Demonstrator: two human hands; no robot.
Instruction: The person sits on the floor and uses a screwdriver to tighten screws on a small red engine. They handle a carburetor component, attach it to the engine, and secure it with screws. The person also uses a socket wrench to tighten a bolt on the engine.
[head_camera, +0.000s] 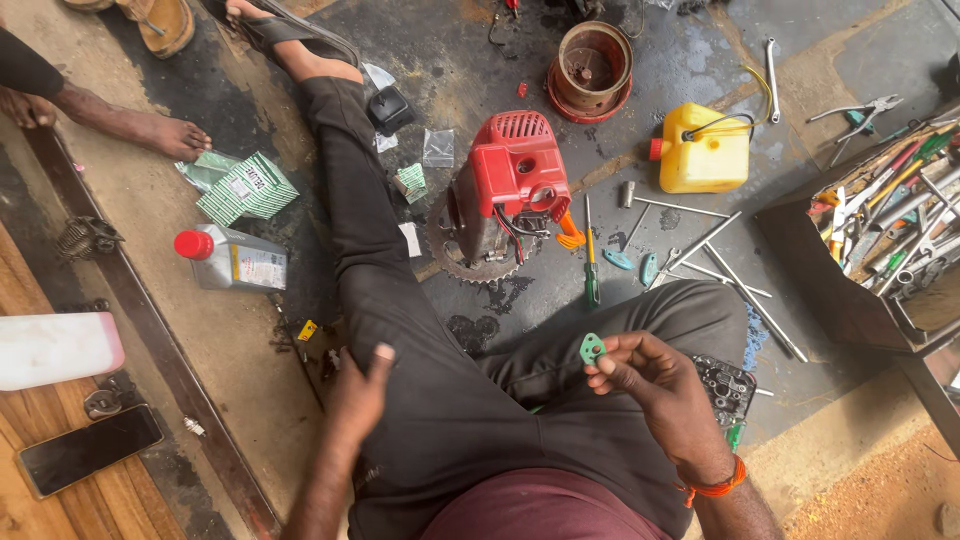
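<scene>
I sit on an oily floor with my legs in dark trousers stretched out. My right hand (655, 390) pinches a small green gasket (592, 348) between thumb and fingers, held above my right thigh. My left hand (360, 395) rests flat on my left thigh and holds nothing. In front of my knees stands a small engine with a red cover (518, 165) and a toothed metal disc (468, 262) at its base. A green-handled screwdriver (591, 270) lies just right of the engine.
A yellow fuel can (703, 150), a round rusty metal part (592, 68) and several long metal rods (735, 280) lie ahead. An open toolbox (890, 230) is at right. A grey oil bottle with red cap (232, 260), green cartons (245, 188), a phone (88, 450) and another person's bare foot (150, 130) are at left.
</scene>
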